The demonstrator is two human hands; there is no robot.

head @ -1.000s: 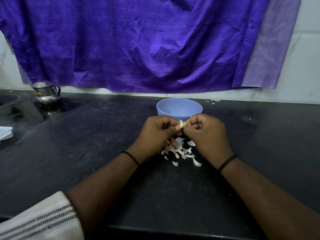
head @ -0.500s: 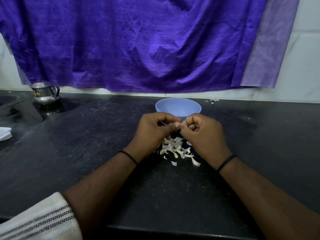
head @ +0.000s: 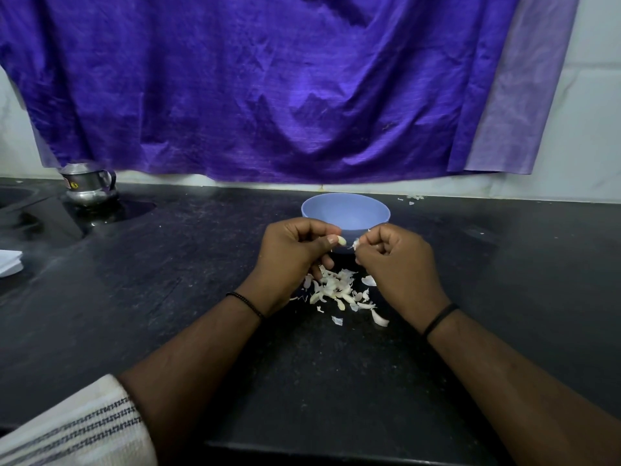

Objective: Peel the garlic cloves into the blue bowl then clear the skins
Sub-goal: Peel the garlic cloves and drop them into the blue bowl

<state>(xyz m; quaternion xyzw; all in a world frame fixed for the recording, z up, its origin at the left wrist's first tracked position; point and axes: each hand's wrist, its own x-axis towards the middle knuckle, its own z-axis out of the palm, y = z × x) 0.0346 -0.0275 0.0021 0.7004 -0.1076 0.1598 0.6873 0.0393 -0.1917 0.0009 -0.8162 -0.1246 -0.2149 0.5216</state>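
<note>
Dark counter (head: 134, 314), garlic clove (head: 341, 240) pinched in left fingers (head: 331, 239)

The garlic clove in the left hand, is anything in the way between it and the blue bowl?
Nothing visible blocks it. The left hand pinches the garlic clove right in front of the blue bowl, whose top is open. The right hand sits beside it, pinching a bit of skin, not between clove and bowl.

Pale clove (head: 341, 240) just before blue bowl (head: 346, 213), skins (head: 336, 289) below.
</note>
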